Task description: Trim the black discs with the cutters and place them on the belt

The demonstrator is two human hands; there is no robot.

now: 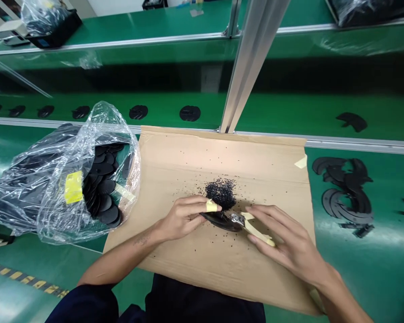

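Note:
My left hand (183, 217), with a strip of pale tape on one finger, is shut on a flat black rubber piece (218, 221). My right hand (284, 237) grips small metal nippers (237, 220) with yellow-wrapped handles, and their jaws are at the edge of that piece. Both hands are over a flattened cardboard sheet (195, 282). Just beyond them lies a small heap of black rubber crumbs (221, 194), and more crumbs are scattered around it.
A clear plastic bag (43, 193) of black oval pieces with a yellow label lies to the left. A row of black pieces (138, 112) sits on the green bench behind. Further black pieces (343, 193) are heaped on the right. A metal upright (252, 63) rises at the back.

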